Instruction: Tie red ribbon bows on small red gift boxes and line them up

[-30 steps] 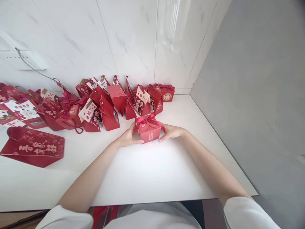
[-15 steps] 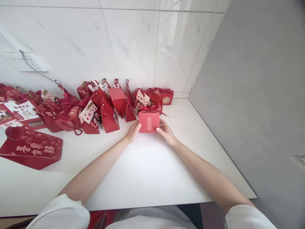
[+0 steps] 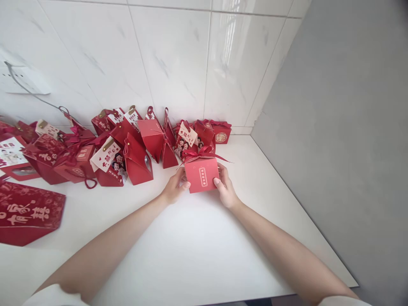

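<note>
A small red gift box [image 3: 198,176] with a dark red ribbon bow on top and a pale printed label on its front is held between my two hands, tilted slightly. My left hand [image 3: 176,186] grips its left side, the thumb at the lower left edge and the other fingers partly hidden behind. On the opposite side, my right hand [image 3: 226,189] has its thumb on the front face and fingers curled behind the right edge. Just beyond the held box stands a red gift box with a white tag [image 3: 187,135].
Several red gift boxes [image 3: 139,163] stand in a row along the tiled wall [image 3: 172,55]. A larger red box [image 3: 30,212] lies at the left on the white table [image 3: 191,250]. A grey wall [image 3: 344,127] bounds the right side. A cable [image 3: 32,91] hangs from a socket.
Both hands have brought the red gift box nearer to me and tilted it a little, away from the row behind. The view has shifted slightly to the right.
</note>
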### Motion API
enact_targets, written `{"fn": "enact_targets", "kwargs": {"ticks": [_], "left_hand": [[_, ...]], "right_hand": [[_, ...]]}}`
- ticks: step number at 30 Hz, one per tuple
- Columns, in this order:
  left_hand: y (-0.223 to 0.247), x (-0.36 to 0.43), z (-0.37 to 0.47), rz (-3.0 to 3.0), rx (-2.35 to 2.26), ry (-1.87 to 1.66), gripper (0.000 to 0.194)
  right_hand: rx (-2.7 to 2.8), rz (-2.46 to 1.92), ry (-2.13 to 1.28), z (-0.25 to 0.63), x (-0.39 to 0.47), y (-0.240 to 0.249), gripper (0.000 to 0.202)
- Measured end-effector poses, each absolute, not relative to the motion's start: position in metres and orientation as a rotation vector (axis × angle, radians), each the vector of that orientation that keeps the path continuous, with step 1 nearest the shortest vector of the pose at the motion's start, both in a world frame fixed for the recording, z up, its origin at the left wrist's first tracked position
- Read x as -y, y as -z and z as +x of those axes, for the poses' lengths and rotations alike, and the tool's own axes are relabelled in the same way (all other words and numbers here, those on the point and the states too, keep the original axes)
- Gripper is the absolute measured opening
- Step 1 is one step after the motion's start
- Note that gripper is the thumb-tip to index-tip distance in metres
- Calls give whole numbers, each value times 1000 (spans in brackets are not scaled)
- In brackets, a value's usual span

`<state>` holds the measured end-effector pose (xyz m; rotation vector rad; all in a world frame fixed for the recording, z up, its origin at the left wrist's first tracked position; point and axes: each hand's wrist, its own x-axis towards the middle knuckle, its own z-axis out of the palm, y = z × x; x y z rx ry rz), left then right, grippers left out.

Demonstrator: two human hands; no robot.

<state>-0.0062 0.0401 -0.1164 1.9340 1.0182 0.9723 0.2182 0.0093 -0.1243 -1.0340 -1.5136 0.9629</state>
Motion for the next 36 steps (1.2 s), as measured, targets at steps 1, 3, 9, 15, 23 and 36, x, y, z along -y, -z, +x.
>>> {"fn": "enact_targets", "kwargs": {"ticks": [1, 3, 9, 15, 23, 36], "left_hand": [[117, -40, -6, 1940, -1008, -972, 77], [118, -39, -6, 1947, -992, -982, 75], [108, -27, -1, 2041, -1137, -925, 54], [107, -8, 17, 1931, -1058, -1066, 54], [117, -21, 16, 1634, -1002, -1099, 80], [118, -31, 2, 1556, -804, -936, 75]], "right_hand": [[1521, -1029, -946, 219, -9, 125, 74], [1526, -1028, -938, 219, -7, 128, 72], [1410, -1108, -777, 212, -2, 127, 65], [1418, -1172, -461, 203, 9, 118, 92], [1504, -1090, -638, 204, 9, 117, 74], [1504, -722, -1303, 226, -3, 107, 71]]}}
